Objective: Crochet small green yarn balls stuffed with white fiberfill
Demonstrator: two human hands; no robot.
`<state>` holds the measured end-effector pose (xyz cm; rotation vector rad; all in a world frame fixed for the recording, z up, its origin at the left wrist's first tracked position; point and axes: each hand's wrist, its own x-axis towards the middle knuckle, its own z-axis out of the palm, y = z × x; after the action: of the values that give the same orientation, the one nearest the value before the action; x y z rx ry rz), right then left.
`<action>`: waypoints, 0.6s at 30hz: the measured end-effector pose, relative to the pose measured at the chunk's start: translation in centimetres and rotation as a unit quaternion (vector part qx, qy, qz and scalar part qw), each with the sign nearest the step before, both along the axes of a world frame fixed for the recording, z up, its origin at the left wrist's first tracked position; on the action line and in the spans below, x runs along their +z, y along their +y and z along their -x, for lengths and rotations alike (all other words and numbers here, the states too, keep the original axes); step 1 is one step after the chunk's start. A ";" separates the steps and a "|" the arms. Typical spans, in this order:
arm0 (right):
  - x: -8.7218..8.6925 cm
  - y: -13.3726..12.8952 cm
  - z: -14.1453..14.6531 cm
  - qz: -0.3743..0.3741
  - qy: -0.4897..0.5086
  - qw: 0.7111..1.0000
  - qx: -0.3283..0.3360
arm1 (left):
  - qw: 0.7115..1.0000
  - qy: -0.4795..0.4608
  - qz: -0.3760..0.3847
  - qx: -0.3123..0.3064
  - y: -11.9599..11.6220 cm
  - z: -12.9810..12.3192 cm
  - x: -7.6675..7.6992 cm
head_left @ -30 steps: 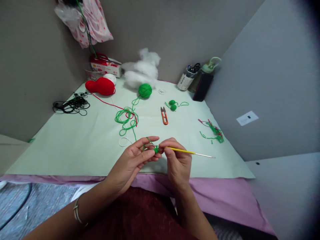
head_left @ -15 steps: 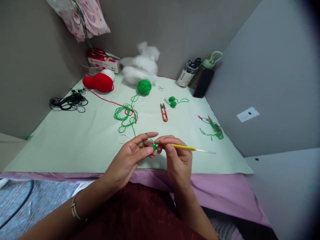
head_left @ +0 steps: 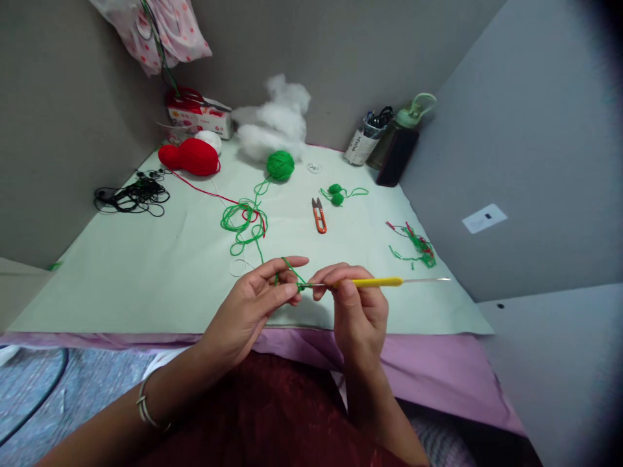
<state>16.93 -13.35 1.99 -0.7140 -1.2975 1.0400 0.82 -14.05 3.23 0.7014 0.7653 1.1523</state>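
Near the table's front edge, my left hand [head_left: 256, 301] pinches a small green crochet piece [head_left: 300, 286] between thumb and fingers, with green yarn running over its raised index finger. My right hand [head_left: 357, 305] is closed on the yellow handle of a crochet hook [head_left: 377, 282]. The hook's thin metal shaft points left and its tip meets the green piece. Loose loops of green yarn [head_left: 243, 217] lie beyond my left hand and lead up to a green yarn ball [head_left: 280, 166].
Orange thread snips [head_left: 319, 216] and two small green pieces [head_left: 336, 194] lie mid-table. Yarn scraps [head_left: 421, 250] are at right, black cord [head_left: 132, 196] at left. Behind stand white stuffing [head_left: 275, 126], a red stuffed piece [head_left: 192, 157], a pen cup [head_left: 361, 146] and a phone [head_left: 396, 159].
My right hand has moved right, drawing the hook away from my left hand and turning it nearly level. The left hand has barely moved. The view has shifted slightly.
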 end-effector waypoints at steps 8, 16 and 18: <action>0.7 -0.9 -0.4 -0.162 -0.162 0.971 -0.067 | 0.997 0.058 -0.045 0.017 -0.1 0.2 -0.9; -0.1 -1.2 -0.4 -0.233 -0.217 0.942 -0.107 | 0.992 0.097 -0.070 0.032 0.0 0.4 -1.0; -0.1 -1.2 -0.4 -0.225 -0.217 0.944 -0.108 | 0.993 0.092 -0.071 0.029 0.0 0.4 -1.1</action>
<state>17.31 -14.54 1.85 -0.7321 -1.7163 0.3873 0.44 -14.05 2.17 0.9185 0.8687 1.2145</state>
